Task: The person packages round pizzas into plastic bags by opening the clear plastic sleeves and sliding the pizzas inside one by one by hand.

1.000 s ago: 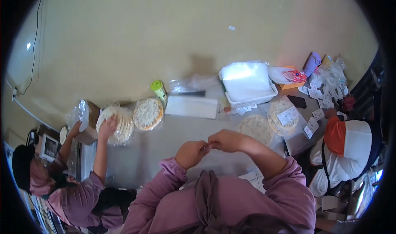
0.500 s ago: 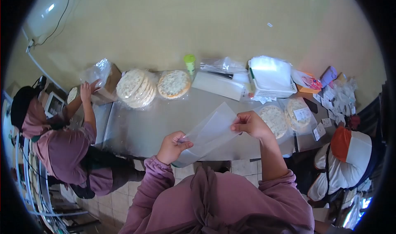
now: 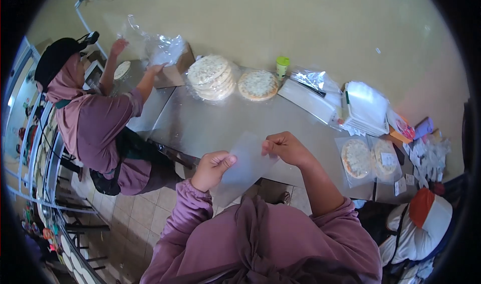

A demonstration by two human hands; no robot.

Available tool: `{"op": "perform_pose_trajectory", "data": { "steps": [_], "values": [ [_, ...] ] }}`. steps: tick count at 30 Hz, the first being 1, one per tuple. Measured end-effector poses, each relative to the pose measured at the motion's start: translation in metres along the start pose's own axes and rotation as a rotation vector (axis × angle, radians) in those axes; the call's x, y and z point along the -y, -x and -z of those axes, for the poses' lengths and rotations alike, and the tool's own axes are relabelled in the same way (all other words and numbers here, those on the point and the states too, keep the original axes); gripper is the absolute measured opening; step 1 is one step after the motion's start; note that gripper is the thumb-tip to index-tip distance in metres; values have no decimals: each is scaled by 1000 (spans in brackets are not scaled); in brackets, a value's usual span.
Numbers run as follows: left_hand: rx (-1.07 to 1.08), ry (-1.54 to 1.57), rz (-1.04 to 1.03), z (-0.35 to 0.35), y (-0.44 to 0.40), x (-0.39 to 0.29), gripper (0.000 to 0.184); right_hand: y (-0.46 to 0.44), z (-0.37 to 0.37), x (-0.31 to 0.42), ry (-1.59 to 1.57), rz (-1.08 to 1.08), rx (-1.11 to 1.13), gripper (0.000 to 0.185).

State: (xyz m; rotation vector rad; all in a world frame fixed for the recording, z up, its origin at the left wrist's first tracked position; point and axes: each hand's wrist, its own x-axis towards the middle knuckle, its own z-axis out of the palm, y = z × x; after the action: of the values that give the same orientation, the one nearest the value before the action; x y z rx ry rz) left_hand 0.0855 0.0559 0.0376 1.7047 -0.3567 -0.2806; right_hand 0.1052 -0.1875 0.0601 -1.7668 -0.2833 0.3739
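Closer together than 0.5 s earlier, my left hand (image 3: 213,170) and right hand (image 3: 285,149) had drawn in, and the plastic sheet (image 3: 243,166) between them stood steeper. My view had turned left, and 1 co-worker (image 3: 95,118) there had spread 2 hands apart by a crinkled plastic bag (image 3: 170,48). I counted 1 stack of pizzas (image 3: 210,78), at least 5 deep, with 1 wrapped pizza (image 3: 258,84) just beside it. Farther right lay 2 packed pizzas (image 3: 356,159) side by side, 1 bearing a label (image 3: 388,159). Along the back of the table (image 3: 215,118) stood 1 green cup (image 3: 282,68) and 1 white basket (image 3: 361,121) filled with white sheets (image 3: 365,97). Another person (image 3: 411,234) bent at my right.

I held just 1 sheet, in the air before my chest, across the table's near edge. Its long axis appeared to slant from lower left to upper right, 1 corner pointing at the far side. My left hand was nearly closed, thumb pressing the left edge against curled fingers; my right pinched the right edge between thumb and fingertips.
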Motion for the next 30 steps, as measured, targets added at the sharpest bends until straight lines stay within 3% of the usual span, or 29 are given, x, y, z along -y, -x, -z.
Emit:
{"op": "perform_pose_trajectory", "data": {
  "steps": [6, 10, 12, 18, 21, 23, 24, 26, 28, 30],
  "values": [
    [-207, -117, -76, 12, 10, -4, 19, -20, -12, -11, 150, 33, 34, 24],
    [-206, -98, -319, 13, 4, 1, 15, -30, -10, -12, 359, -21, 59, 26],
    [-118, -219, -139, 18, 5, 8, 13, -33, -10, -21, 461, 86, -28, 27],
    [-244, -257, -264, 15, -4, 18, 13, -43, -5, -17, 603, 104, -83, 30],
    [-346, -333, -295, 22, -2, 17, 11, -45, -15, -16, 476, 70, 11, 31],
    [-416, -378, -301, 26, 4, 18, 11, -50, -17, -29, 293, 150, 259, 28],
    [-428, -394, -314, 29, 11, 19, 12, -50, -22, -29, 306, 163, 275, 28],
    [-451, -412, -321, 29, 16, 21, 13, -53, -29, -33, -51, 155, 412, 29],
    [-406, -396, -184, 30, 23, 22, 16, -57, -34, -34, -62, 61, 402, 32],
    [-492, -399, -237, 26, 33, 14, 17, -58, -49, -20, -71, -37, 395, 37]
  ]
}}
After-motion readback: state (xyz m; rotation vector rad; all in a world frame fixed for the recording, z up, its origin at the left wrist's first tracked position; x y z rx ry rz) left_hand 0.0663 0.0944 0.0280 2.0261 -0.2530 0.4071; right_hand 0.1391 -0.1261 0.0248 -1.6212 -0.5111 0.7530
